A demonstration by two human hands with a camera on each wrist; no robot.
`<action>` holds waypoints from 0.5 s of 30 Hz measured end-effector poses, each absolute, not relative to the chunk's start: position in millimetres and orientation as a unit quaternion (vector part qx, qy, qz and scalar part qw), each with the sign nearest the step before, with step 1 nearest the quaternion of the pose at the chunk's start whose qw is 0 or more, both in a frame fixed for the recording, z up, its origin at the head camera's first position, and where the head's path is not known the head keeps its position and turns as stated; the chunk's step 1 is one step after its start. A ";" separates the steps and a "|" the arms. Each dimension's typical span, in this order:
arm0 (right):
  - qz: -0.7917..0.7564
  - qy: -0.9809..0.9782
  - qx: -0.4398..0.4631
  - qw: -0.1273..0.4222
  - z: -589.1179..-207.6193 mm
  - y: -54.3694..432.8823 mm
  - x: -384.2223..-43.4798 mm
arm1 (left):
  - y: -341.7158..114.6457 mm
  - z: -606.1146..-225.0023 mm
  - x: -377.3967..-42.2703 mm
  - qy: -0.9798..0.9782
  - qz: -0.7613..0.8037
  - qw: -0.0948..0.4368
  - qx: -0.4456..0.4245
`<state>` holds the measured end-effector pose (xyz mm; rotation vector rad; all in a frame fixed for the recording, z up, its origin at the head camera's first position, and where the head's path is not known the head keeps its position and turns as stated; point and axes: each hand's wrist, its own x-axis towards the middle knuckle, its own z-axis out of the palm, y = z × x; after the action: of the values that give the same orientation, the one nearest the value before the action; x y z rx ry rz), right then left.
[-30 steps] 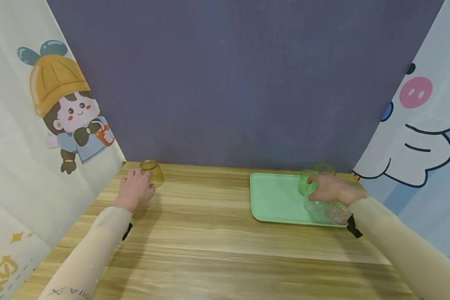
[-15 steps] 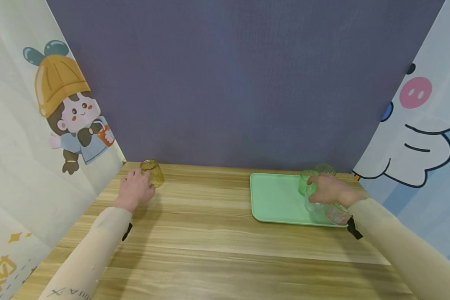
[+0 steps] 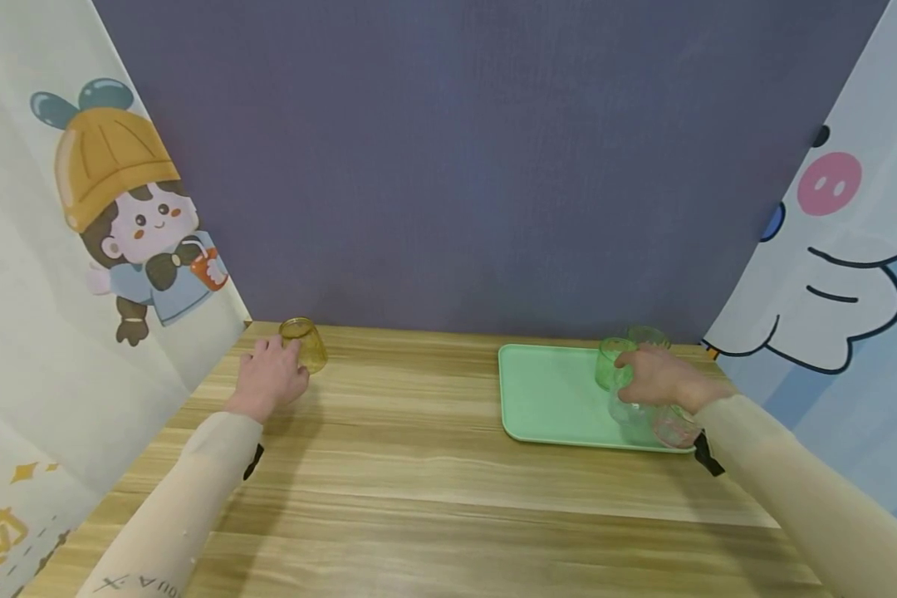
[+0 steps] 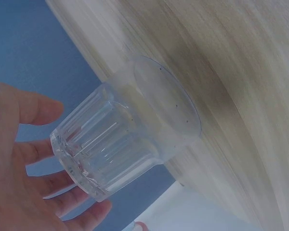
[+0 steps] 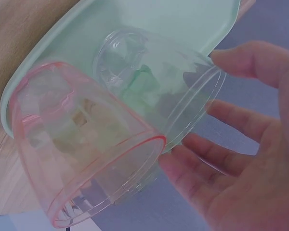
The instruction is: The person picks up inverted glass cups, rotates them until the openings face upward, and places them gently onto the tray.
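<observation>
An amber glass [image 3: 315,355] stands mouth down on the table at the far left; it looks colourless in the left wrist view. My left hand [image 3: 269,378] is beside it, fingers loosely spread around its thick base, thumb a little apart. On the right, my right hand [image 3: 659,375] reaches over a pale green tray [image 3: 546,399]. Its thumb and fingertips lie right at the rim of an upright clear glass [image 5: 173,82]. Next to that stands a pink-tinted glass [image 5: 77,144], close to the other fingertips. A green glass [image 3: 610,364] sits just behind the clear one.
Another greenish glass [image 3: 646,335] shows at the tray's back right, partly hidden by the right hand. A grey-purple panel [image 3: 456,166] rises at the table's back edge. Printed curtains [image 3: 867,316] hang on both sides. The wooden table [image 3: 411,465] spans between the arms.
The clear glass has shifted very slightly to the right under my right hand. Both hands stay nearly still; the left curtain sways a little.
</observation>
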<state>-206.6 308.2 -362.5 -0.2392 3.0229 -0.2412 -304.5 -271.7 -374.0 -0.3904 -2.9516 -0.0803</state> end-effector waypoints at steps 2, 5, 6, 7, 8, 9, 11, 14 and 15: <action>-0.077 0.993 -0.078 0.050 -362.3 308.4 -206.7 | -271.5 -373.9 -304.7 -0.988 -0.028 0.081 -0.131; -0.077 0.993 -0.080 0.048 -361.6 309.0 -206.5 | -271.8 -374.2 -305.7 -0.988 -0.029 0.079 -0.132; -0.078 0.992 -0.081 0.048 -361.3 308.9 -206.3 | -271.9 -374.4 -306.2 -0.988 -0.030 0.078 -0.131; -0.081 0.992 -0.082 0.047 -361.0 309.0 -206.2 | -272.1 -374.7 -306.7 -0.988 -0.031 0.077 -0.131; -0.082 0.992 -0.084 0.046 -361.0 309.1 -206.3 | -272.3 -375.0 -307.3 -0.988 -0.031 0.076 -0.131; -0.083 0.992 -0.085 0.044 -360.7 309.2 -206.1 | -272.8 -375.4 -308.0 -0.988 -0.032 0.075 -0.131; -0.085 0.992 -0.088 0.042 -360.6 309.4 -206.3 | -273.4 -375.7 -309.0 -0.988 -0.035 0.075 -0.131; -0.081 0.992 -0.092 0.042 -360.7 309.6 -206.8 | -274.4 -376.1 -310.0 -0.988 -0.035 0.073 -0.130; -0.082 0.992 -0.092 0.041 -360.6 309.4 -207.0 | -274.6 -376.1 -310.2 -0.988 -0.035 0.073 -0.130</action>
<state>-207.0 309.4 -360.6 -0.2813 3.0354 -0.2497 -310.2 -274.6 -376.1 -0.3898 -2.9683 -0.1054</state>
